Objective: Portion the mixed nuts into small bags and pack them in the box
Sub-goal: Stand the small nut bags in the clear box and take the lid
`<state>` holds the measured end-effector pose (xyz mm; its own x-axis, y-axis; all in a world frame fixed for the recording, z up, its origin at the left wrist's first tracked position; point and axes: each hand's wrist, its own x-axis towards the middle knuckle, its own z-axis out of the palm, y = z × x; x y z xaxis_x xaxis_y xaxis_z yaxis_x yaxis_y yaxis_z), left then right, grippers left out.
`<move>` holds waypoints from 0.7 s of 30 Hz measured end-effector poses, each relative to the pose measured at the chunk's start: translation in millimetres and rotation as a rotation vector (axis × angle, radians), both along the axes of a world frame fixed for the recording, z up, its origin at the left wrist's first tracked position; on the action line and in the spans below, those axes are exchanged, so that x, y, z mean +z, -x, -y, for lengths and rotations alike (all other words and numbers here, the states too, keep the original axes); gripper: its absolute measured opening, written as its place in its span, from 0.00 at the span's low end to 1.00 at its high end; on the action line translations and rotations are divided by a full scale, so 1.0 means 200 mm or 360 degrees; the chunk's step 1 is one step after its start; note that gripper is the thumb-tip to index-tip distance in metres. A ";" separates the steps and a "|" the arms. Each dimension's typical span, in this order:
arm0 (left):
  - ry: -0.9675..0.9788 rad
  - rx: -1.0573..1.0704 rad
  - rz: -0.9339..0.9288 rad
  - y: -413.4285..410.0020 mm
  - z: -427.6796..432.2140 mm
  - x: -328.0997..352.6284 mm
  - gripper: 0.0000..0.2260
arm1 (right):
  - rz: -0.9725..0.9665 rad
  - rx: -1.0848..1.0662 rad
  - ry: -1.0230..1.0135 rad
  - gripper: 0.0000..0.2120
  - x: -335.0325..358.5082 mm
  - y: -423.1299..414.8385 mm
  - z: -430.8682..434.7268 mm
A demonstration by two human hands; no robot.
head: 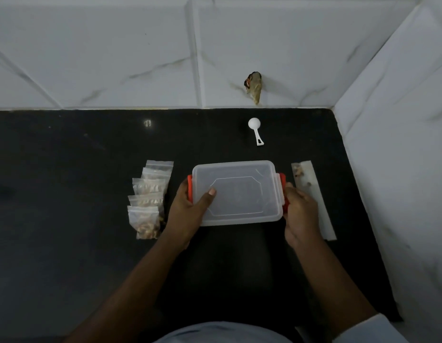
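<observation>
fingers on both ends of the box

fingers of our left hand (187, 209) curl round the left end of the box (242, 220), over its red left clip (189, 184), and the thumb lies flat on the clear lid (236, 194). our right hand (300, 214) grips the right end, its fingers bent in against the red right clip (282, 180); their tips are hidden from us. so we have both hands closed on the box, neither one spread wide.

the box sits on the black counter (66, 194), straight in front of us, with the lid on. through the lid we see only a blur, and we cannot tell what is inside.

just left of the box, near our left hand, five small bags (146, 199) lie in an overlapping row that runs away from us. each one is clear, has a zip top and holds nuts.

to the right of the box, just past our right hand, a long clear bag (311, 194) lies flat on the counter, with a few nuts (299, 173) at its far end.

beyond the box, well apart from it, a white scoop (255, 129) lies on the counter with its bowl towards the wall (116, 58) and its handle towards us. the wall is white tile, and it has a rough hole (254, 87) above the scoop.
</observation>
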<state>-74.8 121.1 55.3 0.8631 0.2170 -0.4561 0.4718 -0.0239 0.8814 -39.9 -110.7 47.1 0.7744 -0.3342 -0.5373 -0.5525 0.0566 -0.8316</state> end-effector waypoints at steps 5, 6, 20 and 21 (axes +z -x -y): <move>0.0037 0.0050 0.0014 -0.01 0.05 -0.01 0.29 | 0.0018 -0.0020 -0.0050 0.23 -0.01 -0.03 0.01; 0.0062 0.0086 0.0009 -0.01 0.06 0.00 0.26 | 0.0039 0.0068 -0.0035 0.26 0.00 -0.04 0.00; 0.0420 0.0210 -0.0216 -0.04 0.01 -0.05 0.26 | 0.0046 0.0239 -0.0206 0.16 0.01 -0.04 0.02; 0.0234 0.0233 -0.0164 -0.04 0.02 -0.07 0.28 | 0.0040 0.0220 -0.0235 0.16 0.01 -0.03 0.02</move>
<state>-66.3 116.4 40.8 0.7745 0.2612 -0.5762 0.5486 0.1763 0.8173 -33.2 -115.0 49.3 0.8211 -0.1428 -0.5526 -0.5428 0.1040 -0.8334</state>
